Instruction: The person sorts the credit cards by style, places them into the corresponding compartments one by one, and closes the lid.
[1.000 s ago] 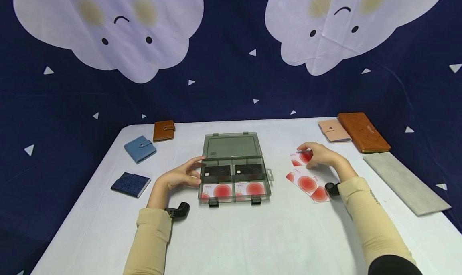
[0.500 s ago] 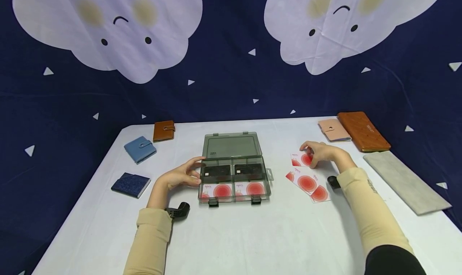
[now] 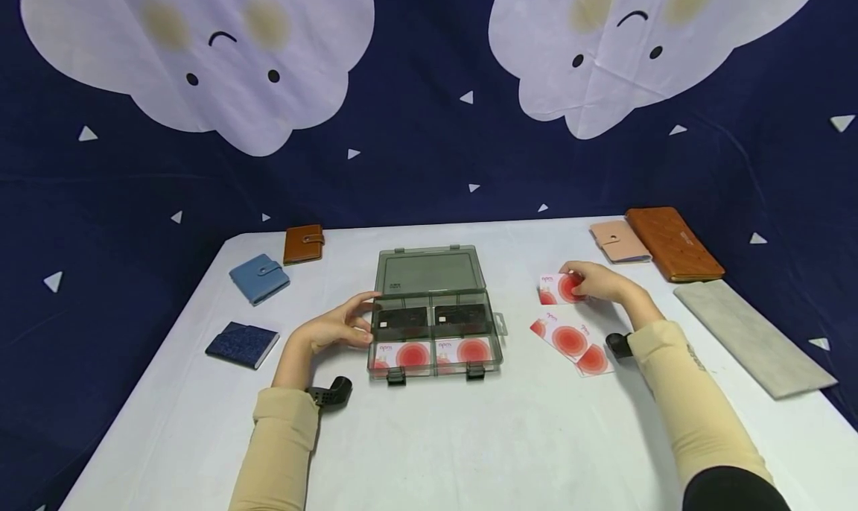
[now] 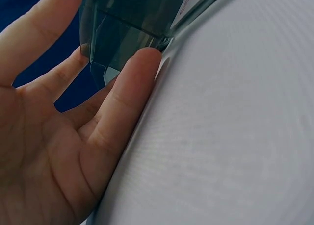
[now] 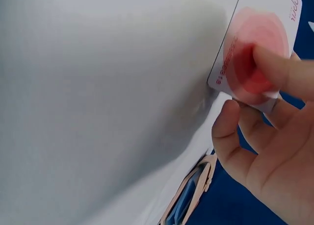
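Observation:
My right hand [image 3: 599,281] pinches a red-and-white card [image 3: 553,289], thumb on its printed face and fingers behind, tilted up just off the table; the right wrist view shows the card [image 5: 255,48] closely. Two more red-and-white cards [image 3: 568,340] lie overlapping on the table nearer me. In the middle stands a see-through grey-green box [image 3: 429,269], its lid laid back. Its front compartments hold red-and-white cards [image 3: 412,354], the back ones black cards [image 3: 402,319]. My left hand [image 3: 335,327] rests against the box's left side, fingers spread and fairly straight; fingertips touch its wall [image 4: 122,38].
On the left lie a dark blue card holder [image 3: 241,344], a light blue one [image 3: 259,278] and a brown one [image 3: 304,244]. A pink card holder [image 3: 620,243], a brown wallet [image 3: 675,244] and a grey flat pouch [image 3: 754,340] sit at right.
The right hand has taken hold of the far card and raised it off the table, its face tilted toward me. The left hand and the box have not moved.

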The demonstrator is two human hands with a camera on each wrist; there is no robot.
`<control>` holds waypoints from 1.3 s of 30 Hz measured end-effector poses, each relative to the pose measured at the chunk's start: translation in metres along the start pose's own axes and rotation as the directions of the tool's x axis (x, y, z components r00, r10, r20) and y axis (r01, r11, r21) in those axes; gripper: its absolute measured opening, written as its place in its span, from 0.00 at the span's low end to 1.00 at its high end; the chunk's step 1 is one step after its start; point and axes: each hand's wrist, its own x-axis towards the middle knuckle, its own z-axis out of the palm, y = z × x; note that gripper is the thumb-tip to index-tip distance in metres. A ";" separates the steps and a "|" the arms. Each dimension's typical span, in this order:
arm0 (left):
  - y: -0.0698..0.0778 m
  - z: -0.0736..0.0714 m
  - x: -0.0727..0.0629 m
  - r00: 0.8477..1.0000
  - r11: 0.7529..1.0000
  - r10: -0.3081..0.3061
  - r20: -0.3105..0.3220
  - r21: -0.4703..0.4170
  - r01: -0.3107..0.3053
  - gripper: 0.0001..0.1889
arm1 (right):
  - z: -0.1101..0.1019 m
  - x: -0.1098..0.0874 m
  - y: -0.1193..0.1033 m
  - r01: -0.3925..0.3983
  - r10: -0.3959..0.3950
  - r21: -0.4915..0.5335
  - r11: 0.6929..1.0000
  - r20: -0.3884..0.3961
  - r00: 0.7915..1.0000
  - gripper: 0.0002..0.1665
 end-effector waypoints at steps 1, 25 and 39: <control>0.000 0.000 0.000 1.000 1.000 0.001 0.000 0.003 -0.001 0.47 | 0.001 0.000 -0.001 0.015 -0.014 0.010 1.000 -0.016 1.000 0.18; -0.001 0.000 0.001 1.000 1.000 0.002 -0.007 -0.001 -0.002 0.48 | 0.047 -0.014 -0.112 0.058 0.003 0.463 0.884 -0.130 0.991 0.17; -0.001 0.000 0.000 1.000 1.000 0.023 0.010 -0.012 -0.023 0.48 | 0.090 -0.018 -0.144 0.212 -0.185 0.146 0.966 -0.178 0.967 0.07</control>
